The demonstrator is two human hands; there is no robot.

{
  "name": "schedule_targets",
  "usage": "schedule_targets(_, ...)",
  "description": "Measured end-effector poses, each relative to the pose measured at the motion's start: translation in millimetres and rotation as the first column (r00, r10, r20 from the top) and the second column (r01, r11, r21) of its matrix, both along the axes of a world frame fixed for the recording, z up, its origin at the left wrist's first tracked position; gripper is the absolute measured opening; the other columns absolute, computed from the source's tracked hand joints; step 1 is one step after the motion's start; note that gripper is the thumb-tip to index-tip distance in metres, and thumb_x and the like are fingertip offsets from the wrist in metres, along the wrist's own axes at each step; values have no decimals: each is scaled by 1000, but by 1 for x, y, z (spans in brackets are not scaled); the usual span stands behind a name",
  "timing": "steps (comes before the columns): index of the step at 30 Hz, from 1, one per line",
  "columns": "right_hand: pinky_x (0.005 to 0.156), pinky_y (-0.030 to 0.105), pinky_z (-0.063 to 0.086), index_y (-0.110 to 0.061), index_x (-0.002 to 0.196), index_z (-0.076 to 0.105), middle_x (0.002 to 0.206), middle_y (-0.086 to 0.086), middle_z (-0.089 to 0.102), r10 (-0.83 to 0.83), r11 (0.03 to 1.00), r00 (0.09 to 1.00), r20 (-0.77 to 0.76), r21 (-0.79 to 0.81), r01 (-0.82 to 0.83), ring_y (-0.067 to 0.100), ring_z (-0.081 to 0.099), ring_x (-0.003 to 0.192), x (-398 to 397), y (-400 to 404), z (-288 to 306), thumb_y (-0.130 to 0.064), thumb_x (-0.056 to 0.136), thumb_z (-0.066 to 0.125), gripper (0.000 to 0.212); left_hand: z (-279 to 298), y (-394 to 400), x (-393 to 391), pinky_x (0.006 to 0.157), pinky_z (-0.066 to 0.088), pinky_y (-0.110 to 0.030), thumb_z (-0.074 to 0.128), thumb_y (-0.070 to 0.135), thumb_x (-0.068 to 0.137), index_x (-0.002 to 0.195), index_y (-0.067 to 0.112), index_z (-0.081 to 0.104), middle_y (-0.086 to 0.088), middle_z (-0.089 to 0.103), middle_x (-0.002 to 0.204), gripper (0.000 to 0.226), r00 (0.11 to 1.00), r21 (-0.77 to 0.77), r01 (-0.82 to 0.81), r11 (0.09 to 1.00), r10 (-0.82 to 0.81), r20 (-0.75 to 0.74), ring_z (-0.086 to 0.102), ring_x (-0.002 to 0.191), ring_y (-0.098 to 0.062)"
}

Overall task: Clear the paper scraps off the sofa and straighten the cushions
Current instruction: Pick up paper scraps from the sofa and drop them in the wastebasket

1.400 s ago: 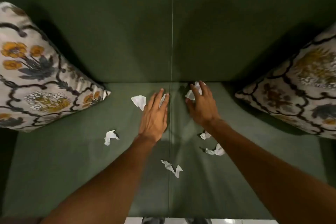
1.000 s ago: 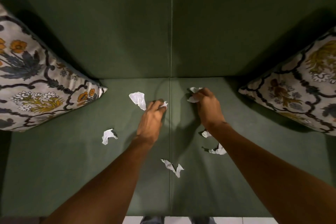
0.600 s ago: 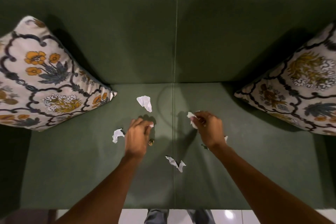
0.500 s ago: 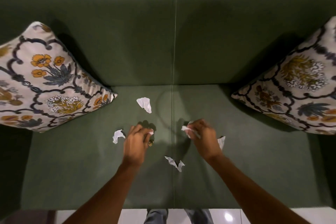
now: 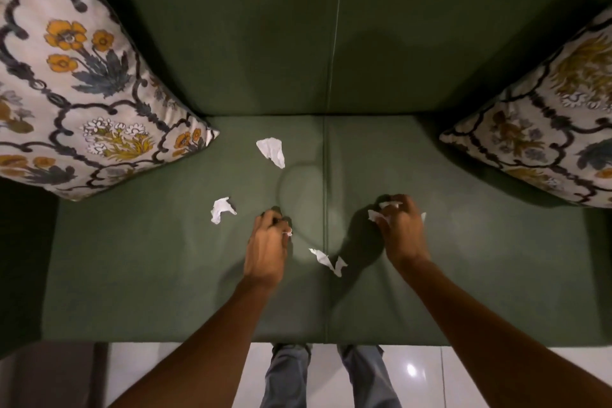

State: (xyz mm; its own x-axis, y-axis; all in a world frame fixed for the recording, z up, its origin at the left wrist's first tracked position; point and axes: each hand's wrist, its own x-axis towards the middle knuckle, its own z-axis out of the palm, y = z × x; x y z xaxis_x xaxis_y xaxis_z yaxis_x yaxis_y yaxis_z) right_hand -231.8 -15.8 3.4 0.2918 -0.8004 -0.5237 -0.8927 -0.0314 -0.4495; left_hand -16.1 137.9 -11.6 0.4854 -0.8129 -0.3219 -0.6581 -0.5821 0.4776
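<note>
My left hand (image 5: pixel 266 247) is closed over the dark green sofa seat (image 5: pixel 165 268), a small white scrap (image 5: pixel 287 233) pinched at its fingertips. My right hand (image 5: pixel 402 230) is closed on white paper scraps (image 5: pixel 377 215), with another bit (image 5: pixel 423 217) showing behind it. Loose scraps lie on the seat: one far from me (image 5: pixel 271 151), one left of my left hand (image 5: pixel 221 209), one between my wrists (image 5: pixel 328 261). A floral cushion (image 5: pixel 76 83) leans at the left and another floral cushion (image 5: pixel 546 129) at the right.
The sofa backrest (image 5: pixel 265 26) rises behind the seat, a seam (image 5: pixel 326 182) running down the middle. White floor tiles (image 5: pixel 463 374) and my legs in jeans (image 5: pixel 288 374) show below the seat's front edge. A dark object (image 5: pixel 49 371) sits at bottom left.
Both hands closed on scraps near the backrest and drew back toward the front of the seat. My right hand has picked up more paper; two scraps near its wrist are gone from the seat.
</note>
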Motion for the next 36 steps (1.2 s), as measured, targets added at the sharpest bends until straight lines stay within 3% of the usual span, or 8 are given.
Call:
schedule_targets(4, 107, 31, 50, -3, 124, 72, 135, 15, 60, 59, 998, 998, -32, -5, -59, 21, 61, 110, 1, -10, -8, -15, 108, 60, 24, -8, 3, -3, 86, 56, -33, 69, -4, 88, 92, 6, 78, -9, 70, 106, 14, 998, -33, -63, 997, 62, -19, 68, 96, -29)
schedule_targets(9, 97, 47, 59, -6, 123, 77, 123, 15, 69, 167, 984, 986, -5, -66, -167, 34, 72, 104, 21, -10, 1, -15, 104, 67, 23, 7, 8, -9, 72, 59, -38, 78, 0, 82, 91, 17, 78, -5, 74, 97, 19, 991, -64, -133, 989, 133, -1, 72, 85, -31)
schedule_targets(15, 81, 38, 56, -19, 112, 83, 113, 10, 76, 273, 956, 960, 61, -132, -263, 35, 74, 97, 55, 11, 32, -18, 100, 72, 16, 43, 24, -16, 69, 55, -36, 78, 8, 84, 92, 23, 74, -2, 71, 94, 18, 945, -63, -325, 944, 327, 17, 69, 84, -30)
schedule_targets(20, 69, 23, 56, -24, 93, 82, 84, -4, 76, 315, 949, 931, 186, -95, -302, 7, 74, 72, 79, 50, 49, -21, 100, 72, 12, 63, 62, -12, 72, 52, -35, 74, 5, 88, 96, 19, 76, -5, 72, 98, 16, 914, -84, -403, 911, 405, 12, 68, 88, -30)
schedule_targets(23, 79, 35, 61, -22, 103, 84, 99, 5, 80, 375, 925, 897, 232, -34, -378, 24, 76, 84, 95, 84, 54, -21, 99, 73, 12, 66, 100, -6, 79, 53, -36, 71, 6, 91, 98, 18, 77, -5, 72, 104, 16, 878, -87, -478, 874, 479, -8, 67, 96, -29)
schedule_targets(31, 70, 24, 44, -26, 105, 85, 100, 1, 85, 602, 797, 785, 147, -42, -603, 26, 78, 90, 148, 228, 50, -30, 96, 76, 14, 60, 250, -4, 87, 58, -40, 63, 18, 101, 105, 20, 75, -5, 72, 113, 13, 726, -87, -687, 721, 686, -50, 68, 100, -27)
schedule_targets(34, 71, 26, 51, -24, 103, 84, 89, -2, 84, 597, 791, 771, 221, -6, -611, 20, 78, 82, 166, 302, 46, -27, 97, 75, 11, 56, 318, -4, 83, 58, -45, 62, 13, 100, 103, 18, 73, -4, 71, 110, 13, 684, -74, -729, 681, 728, -47, 66, 98, -26)
schedule_targets(36, 80, 30, 60, -22, 106, 82, 79, -10, 80, 583, 784, 759, 290, 45, -619, 0, 75, 76, 174, 349, 42, -21, 98, 74, 11, 54, 361, -5, 80, 57, -46, 61, 11, 99, 103, 18, 72, -3, 69, 109, 13, 647, -61, -763, 644, 761, -53, 65, 97, -26)
